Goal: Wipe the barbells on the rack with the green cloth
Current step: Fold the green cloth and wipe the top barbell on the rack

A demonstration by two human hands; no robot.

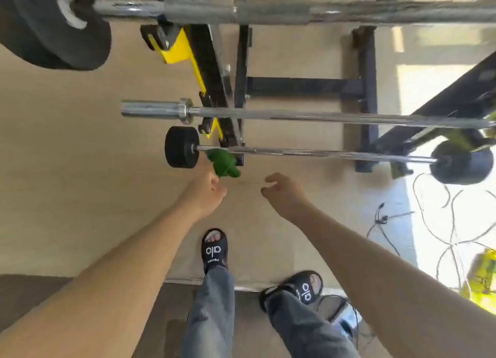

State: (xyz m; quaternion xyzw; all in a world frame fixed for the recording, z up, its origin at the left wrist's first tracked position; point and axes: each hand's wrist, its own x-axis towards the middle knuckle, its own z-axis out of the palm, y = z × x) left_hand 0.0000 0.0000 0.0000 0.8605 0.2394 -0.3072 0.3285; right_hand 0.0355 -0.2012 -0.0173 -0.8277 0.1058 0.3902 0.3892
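Three barbells lie across a black and yellow rack (pixel 212 62). The top barbell (pixel 268 11) carries a large black plate (pixel 51 22). Below it sits the middle barbell (pixel 295 115) with a bare chrome sleeve. The lowest barbell (pixel 322 153) has small black plates at both ends. A crumpled green cloth (pixel 223 164) sits against the lowest bar just right of its left plate (pixel 182 147). My left hand (pixel 206 191) grips the cloth from below. My right hand (pixel 281 192) hovers beside it, short of the bar, fingers loosely curled and holding nothing.
Thin cables (pixel 442 223) sprawl over the sunlit floor at the right, beside a yellow object (pixel 480 277). A small device (pixel 346 314) with cords lies by my right foot. My feet in black sandals stand on the wood floor. Black rack feet (pixel 365 116) extend behind the bars.
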